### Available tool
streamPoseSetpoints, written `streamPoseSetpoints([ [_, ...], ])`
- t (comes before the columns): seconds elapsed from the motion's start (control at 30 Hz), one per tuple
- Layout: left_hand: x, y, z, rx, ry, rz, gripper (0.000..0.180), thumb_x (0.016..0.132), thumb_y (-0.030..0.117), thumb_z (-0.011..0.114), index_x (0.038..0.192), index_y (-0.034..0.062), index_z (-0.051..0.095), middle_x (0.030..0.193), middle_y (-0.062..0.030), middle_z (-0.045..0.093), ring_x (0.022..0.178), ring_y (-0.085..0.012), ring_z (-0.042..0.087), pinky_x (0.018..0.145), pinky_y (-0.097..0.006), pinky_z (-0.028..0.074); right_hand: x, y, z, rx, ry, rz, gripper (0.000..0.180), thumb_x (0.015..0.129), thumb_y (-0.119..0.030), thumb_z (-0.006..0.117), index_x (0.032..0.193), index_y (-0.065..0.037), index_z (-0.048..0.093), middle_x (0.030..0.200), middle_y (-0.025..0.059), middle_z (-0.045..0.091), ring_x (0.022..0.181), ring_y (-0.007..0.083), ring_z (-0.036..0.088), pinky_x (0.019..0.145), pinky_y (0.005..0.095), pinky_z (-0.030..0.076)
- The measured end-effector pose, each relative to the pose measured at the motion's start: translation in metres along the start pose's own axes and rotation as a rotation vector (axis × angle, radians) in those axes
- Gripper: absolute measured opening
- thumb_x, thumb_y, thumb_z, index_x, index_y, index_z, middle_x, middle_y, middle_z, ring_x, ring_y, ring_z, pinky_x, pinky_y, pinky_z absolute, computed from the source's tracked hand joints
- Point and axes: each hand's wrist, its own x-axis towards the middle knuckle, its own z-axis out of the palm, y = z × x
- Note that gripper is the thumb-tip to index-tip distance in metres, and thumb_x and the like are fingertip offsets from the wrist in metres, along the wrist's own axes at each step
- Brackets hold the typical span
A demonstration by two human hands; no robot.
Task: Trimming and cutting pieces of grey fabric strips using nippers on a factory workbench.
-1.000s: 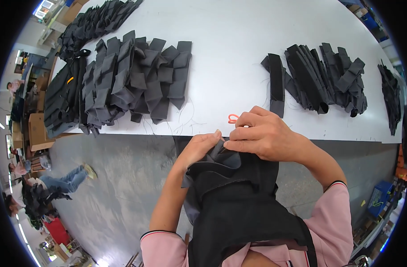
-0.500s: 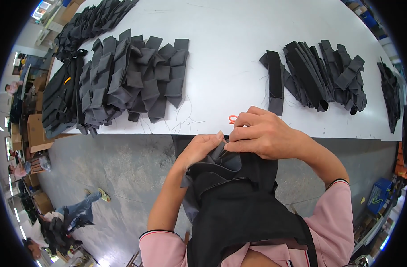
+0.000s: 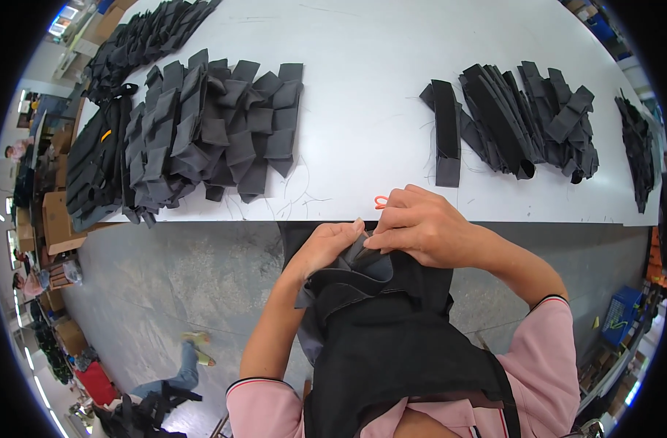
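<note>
My left hand [image 3: 324,248] is closed on a dark grey fabric piece [image 3: 351,274], its thumb at the top edge. The piece hangs in folds over my black apron [image 3: 392,343], just in front of the table edge. Beside that thumb, the fingertips of my right hand [image 3: 428,228] are pinched together at the same edge of cloth. From behind the right fingers sticks out a small orange loop [image 3: 381,201], seemingly the handle of a small tool; the rest of it is hidden in the hand.
On the white table [image 3: 362,109] lie a large pile of grey fabric pieces [image 3: 224,124] at left, a black bundle [image 3: 96,160] beside it, and folded dark strips [image 3: 497,120] at right. A blue crate [image 3: 622,314] stands at right. Another person [image 3: 165,387] is at lower left.
My right fingers have drawn in closer together at the cloth edge, while my left hand stays nearly still. The other person has stepped to the right at lower left.
</note>
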Motion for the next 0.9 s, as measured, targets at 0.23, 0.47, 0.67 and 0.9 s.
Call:
streamPoseSetpoints([
  [0.23, -0.002, 0.007, 0.000, 0.067, -0.015, 0.010, 0.037, 0.096, 0.035, 0.050, 0.087, 0.0022, 0.065, 0.078, 0.0017, 0.061, 0.069, -0.0041, 0.051, 0.065, -0.021, 0.043, -0.006, -0.006, 0.000, 0.014, 0.013, 0.063, 0.026, 0.067, -0.004, 0.073, 0.092, -0.011, 0.070, 0.078, 0.0013, 0.058, 0.072, 0.0200, 0.053, 0.065, 0.0319, 0.042],
  [0.47, -0.010, 0.008, 0.018, 0.070, 0.254, 0.284, 0.029, 0.095, 0.029, 0.053, 0.096, 0.0016, 0.063, 0.082, 0.0019, 0.060, 0.073, -0.0048, 0.051, 0.068, -0.020, 0.044, -0.022, -0.021, 0.013, 0.178, 0.169, 0.428, 0.039, 0.060, -0.005, 0.076, 0.097, -0.009, 0.067, 0.080, 0.0070, 0.051, 0.066, 0.0257, 0.053, 0.057, 0.0340, 0.044],
  [0.67, -0.011, 0.010, 0.036, -0.099, 0.292, 0.424, 0.049, 0.081, -0.001, 0.056, 0.126, 0.0037, 0.038, 0.100, -0.0111, 0.058, 0.082, -0.0161, 0.058, 0.077, -0.026, 0.047, -0.033, -0.004, 0.033, -0.256, 0.381, 0.159, 0.025, 0.057, -0.007, 0.073, 0.081, -0.014, 0.069, 0.061, 0.0007, 0.044, 0.050, 0.0191, 0.048, 0.046, 0.0307, 0.038],
  [0.9, -0.014, -0.007, 0.045, -0.440, 0.197, 0.340, 0.055, 0.073, -0.008, 0.053, 0.123, 0.0023, 0.032, 0.102, -0.0106, 0.056, 0.089, -0.0152, 0.057, 0.073, -0.029, 0.049, -0.025, 0.012, 0.064, 0.352, 0.497, 0.546, 0.022, 0.061, 0.006, 0.065, 0.078, -0.007, 0.067, 0.067, 0.0028, 0.046, 0.058, 0.0180, 0.050, 0.051, 0.0285, 0.040],
])
